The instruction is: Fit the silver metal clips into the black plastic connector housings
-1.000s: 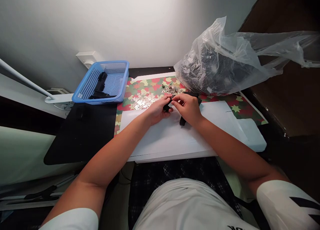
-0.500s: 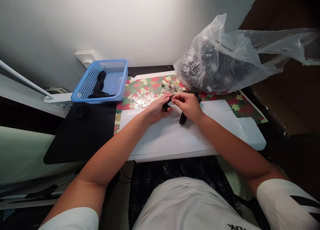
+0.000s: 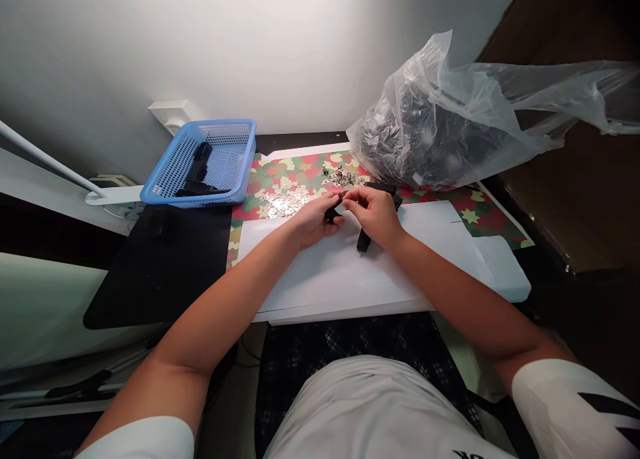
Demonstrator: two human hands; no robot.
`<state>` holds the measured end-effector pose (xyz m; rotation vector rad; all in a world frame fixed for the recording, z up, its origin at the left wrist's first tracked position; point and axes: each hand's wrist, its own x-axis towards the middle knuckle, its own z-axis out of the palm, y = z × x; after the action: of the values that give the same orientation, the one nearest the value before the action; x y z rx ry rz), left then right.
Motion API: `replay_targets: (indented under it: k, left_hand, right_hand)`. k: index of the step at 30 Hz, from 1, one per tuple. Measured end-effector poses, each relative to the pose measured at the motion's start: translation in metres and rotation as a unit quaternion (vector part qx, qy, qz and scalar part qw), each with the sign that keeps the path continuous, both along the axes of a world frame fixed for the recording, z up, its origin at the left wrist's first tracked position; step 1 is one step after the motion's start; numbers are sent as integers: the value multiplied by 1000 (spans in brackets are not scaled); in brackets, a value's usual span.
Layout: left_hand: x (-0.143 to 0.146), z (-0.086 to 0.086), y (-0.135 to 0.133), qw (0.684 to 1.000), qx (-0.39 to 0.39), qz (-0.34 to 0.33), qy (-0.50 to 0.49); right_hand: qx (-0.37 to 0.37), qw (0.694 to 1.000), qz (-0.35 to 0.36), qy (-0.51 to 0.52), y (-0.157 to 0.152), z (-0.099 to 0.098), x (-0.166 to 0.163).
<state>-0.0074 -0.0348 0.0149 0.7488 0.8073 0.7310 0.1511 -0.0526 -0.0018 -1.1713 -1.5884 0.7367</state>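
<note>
Above the white board (image 3: 310,272), my left hand (image 3: 320,218) is closed around a small black part (image 3: 332,212). My right hand (image 3: 374,212) meets it there, thumb and forefinger pinched at the part's upper edge; whatever sits between those fingertips is too small to make out. Below my right hand, a black bar-shaped piece (image 3: 363,241) lies on the board. More black pieces (image 3: 383,188) lie just behind that hand, partly hidden by it. Flat silvery pieces (image 3: 287,200) are spread beyond my left hand, with a pile of small metal bits (image 3: 344,176) to their right.
A blue basket (image 3: 249,156) holding black parts (image 3: 200,162) stands at the back left. At the back right slumps a clear plastic bag (image 3: 435,126) full of dark items. A patterned sheet (image 3: 470,212) covers part of the black table (image 3: 165,266).
Both hands keep almost the same place and grip on the black part. The whole view has shifted very slightly; nothing has been picked up or put down.
</note>
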Motion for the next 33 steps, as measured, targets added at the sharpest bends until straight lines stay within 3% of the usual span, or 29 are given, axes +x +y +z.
replay_targets:
  k: [8,13,16,18,22,26,30,33]
  left_hand:
    - [0,-1,-1,1000,9,-7,-1]
    - [-1,-1,0,1000,-3,-13,-23]
    - [-3,-2,1,998,-10,-20,-50]
    - [-3,-3,1,998,-11,-16,-55]
    - [-3,-3,0,999,-8,-4,-42]
    - [-4,-2,2,999,2,-20,-29]
    - [-9,0,4,1000,12,-16,-8]
    - [-15,-1,8,999,49,-22,0]
  right_hand:
    - [35,998,-26,-41,-2,0,-2]
    - [140,979,-45,-139,0,-5,-2]
    - [189,958,-95,-194,2,-8,-3]
    - [174,961,-104,-188,4,-9,-3]
    - [68,993,-27,-96,9,-8,-2]
    - [9,1000,-1,9,18,-10,0]
    - [-12,997,20,68,23,-12,-4]
    - [40,998,9,50,20,6,3]
